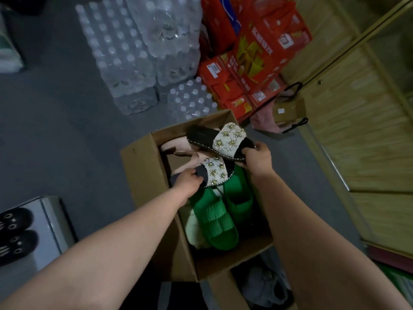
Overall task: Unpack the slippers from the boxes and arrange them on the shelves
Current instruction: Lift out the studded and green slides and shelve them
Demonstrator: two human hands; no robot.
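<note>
Evidently early: the left hand (187,180) grips the near jewelled slipper (216,173), the right hand (257,158) the far slipper (224,139), over the box (143,166); green slippers (212,218) (pink ones (176,146) too) wait inside; a black pair (15,239) sits shelved, near left.

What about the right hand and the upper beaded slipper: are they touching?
Touching. The head view shows the right hand pinching the toe end of the upper beaded slipper, thumb on top and fingers underneath.

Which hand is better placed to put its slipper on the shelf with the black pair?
Probably left: the left hand holds its beaded slipper nearer the shelf; the right hand would cross over the box.
</note>
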